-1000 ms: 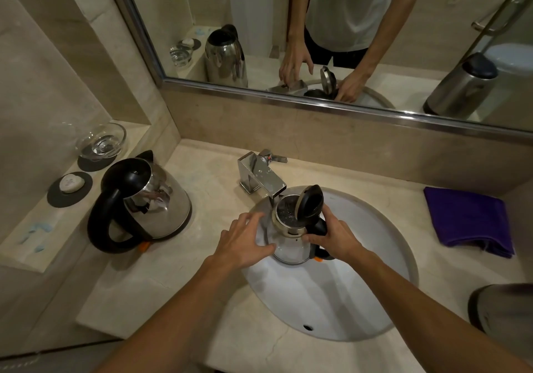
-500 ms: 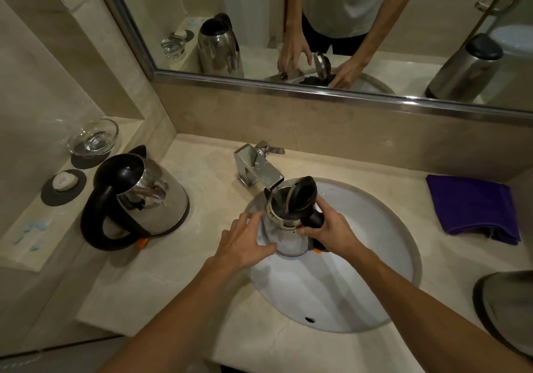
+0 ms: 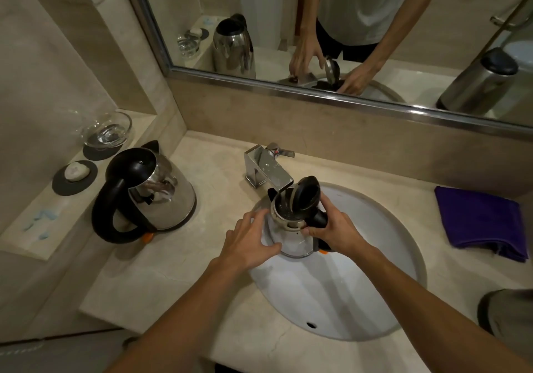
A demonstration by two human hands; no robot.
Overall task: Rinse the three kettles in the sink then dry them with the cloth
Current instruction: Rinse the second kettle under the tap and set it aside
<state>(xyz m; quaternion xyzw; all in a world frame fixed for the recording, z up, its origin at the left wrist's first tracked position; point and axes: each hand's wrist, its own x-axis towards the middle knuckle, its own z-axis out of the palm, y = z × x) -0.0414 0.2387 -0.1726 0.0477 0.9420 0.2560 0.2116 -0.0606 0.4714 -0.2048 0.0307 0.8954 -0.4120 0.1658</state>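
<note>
A steel kettle (image 3: 291,237) with its black lid flipped up stands in the white sink (image 3: 360,286), its mouth right under the faucet spout (image 3: 268,170). My right hand (image 3: 337,232) grips its black handle. My left hand (image 3: 249,240) rests against the kettle's left side with spread fingers. A second steel kettle (image 3: 161,202) with a black handle stands on the counter to the left. Only the edge of a third kettle (image 3: 507,320) shows at the lower right. A folded purple cloth (image 3: 481,222) lies on the counter to the right.
A raised ledge on the left carries a glass dish (image 3: 106,130) and a soap (image 3: 75,172) on a black coaster. The mirror (image 3: 288,26) runs along the back wall. The faucet lever (image 3: 281,152) sits behind the spout.
Both hands keep their places on the kettle. The kettle's mouth has come slightly closer under the spout.
</note>
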